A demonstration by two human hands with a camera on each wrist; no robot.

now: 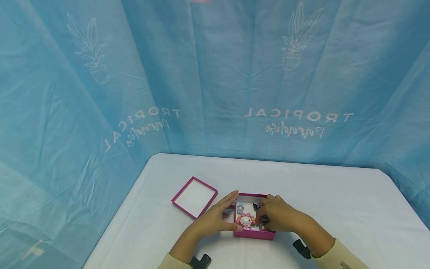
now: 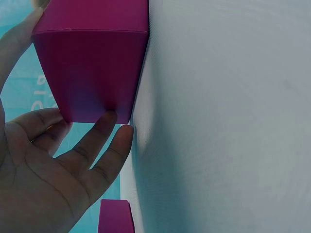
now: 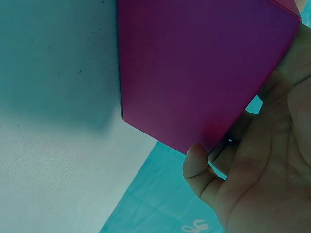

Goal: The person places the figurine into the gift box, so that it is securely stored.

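Observation:
An open magenta box (image 1: 254, 234) with a white inside stands on the table and holds several small figurines. Inside it I see a pink-and-white figurine (image 1: 246, 220), a small blue-grey figurine (image 1: 240, 208) and a black piece (image 1: 256, 206). My left hand (image 1: 215, 219) grips the box's left side, thumb at the near corner and fingers at the far one. My right hand (image 1: 280, 213) reaches over the right wall, its fingers curled down into the box and holding a dark figurine (image 1: 264, 220), which they partly cover. In the right wrist view, one curled finger touches the box wall (image 3: 194, 73) outside.
The box's lid (image 1: 194, 216), magenta-rimmed and white inside, lies upturned to the left of the box. A white cloth covers the table (image 1: 322, 198). Behind and to the left hangs a blue printed curtain (image 1: 221, 82). Black wrist straps sit on both forearms.

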